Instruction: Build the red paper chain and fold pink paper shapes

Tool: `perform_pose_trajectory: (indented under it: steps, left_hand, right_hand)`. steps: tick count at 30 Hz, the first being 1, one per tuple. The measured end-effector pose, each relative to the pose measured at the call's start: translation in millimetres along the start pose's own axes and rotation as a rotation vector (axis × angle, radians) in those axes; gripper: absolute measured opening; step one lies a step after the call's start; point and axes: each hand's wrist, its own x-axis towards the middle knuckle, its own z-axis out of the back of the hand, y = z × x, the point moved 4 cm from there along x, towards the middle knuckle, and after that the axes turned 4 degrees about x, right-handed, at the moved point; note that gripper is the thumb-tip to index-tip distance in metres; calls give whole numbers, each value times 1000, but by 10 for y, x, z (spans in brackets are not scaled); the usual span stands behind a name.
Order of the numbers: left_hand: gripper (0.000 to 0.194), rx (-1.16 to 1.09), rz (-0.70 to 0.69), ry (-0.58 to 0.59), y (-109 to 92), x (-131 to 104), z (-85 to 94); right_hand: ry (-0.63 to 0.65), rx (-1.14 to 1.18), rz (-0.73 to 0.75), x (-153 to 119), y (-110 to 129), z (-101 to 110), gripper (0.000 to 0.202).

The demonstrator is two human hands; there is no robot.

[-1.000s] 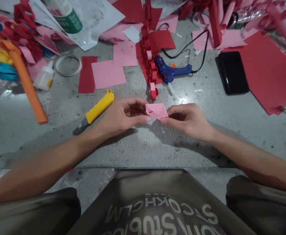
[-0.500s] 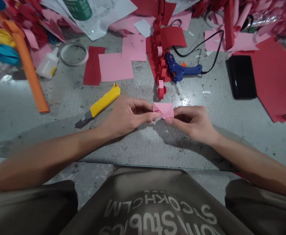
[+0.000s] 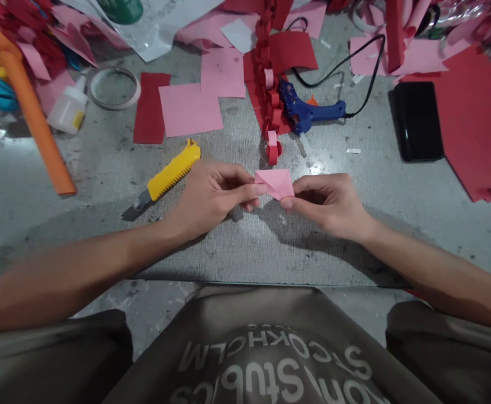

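Between my two hands is a small folded piece of pink paper (image 3: 275, 182), with slanting creases that make it look like a tiny envelope. My left hand (image 3: 218, 196) pinches its left end between thumb and fingers. At the lower right corner, my right hand (image 3: 331, 202) grips it the same way. Just beyond the paper lies the end of a chain of red and pink paper loops (image 3: 274, 116). A yellow utility knife (image 3: 173, 171) rests beside my left hand, its blade end pointing toward the lower left.
Past the chain lies a blue glue gun (image 3: 312, 110) with a black cord. Pink sheets (image 3: 191, 110), a red strip (image 3: 151, 108), a tape roll (image 3: 114, 88), a glue bottle (image 3: 68, 108) and an orange paper strip (image 3: 38, 123) are leftward. A black box-like object (image 3: 420, 120) overlaps red sheets (image 3: 476, 123) at right.
Both hands still hold the folded pink paper. My left thumb has shifted slightly on it and its diagonal flap lies flatter. The whole view has shifted a little.
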Motion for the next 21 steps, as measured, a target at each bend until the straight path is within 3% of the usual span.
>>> perform_pose_trajectory:
  steps: [4, 8, 13, 21]
  left_hand:
    - [22, -94, 0, 14, 95, 33, 2]
    - [23, -179, 14, -58, 174, 60, 25]
    - [19, -151, 21, -74, 162, 53, 40]
    - [17, 65, 27, 202, 49, 59, 96]
  right_hand:
    - [6, 36, 5, 15, -17, 3, 23]
    - [12, 99, -15, 22, 1, -4, 33]
    - [4, 103, -47, 19, 4, 6, 33]
    - [-50, 52, -7, 9, 40, 67, 28]
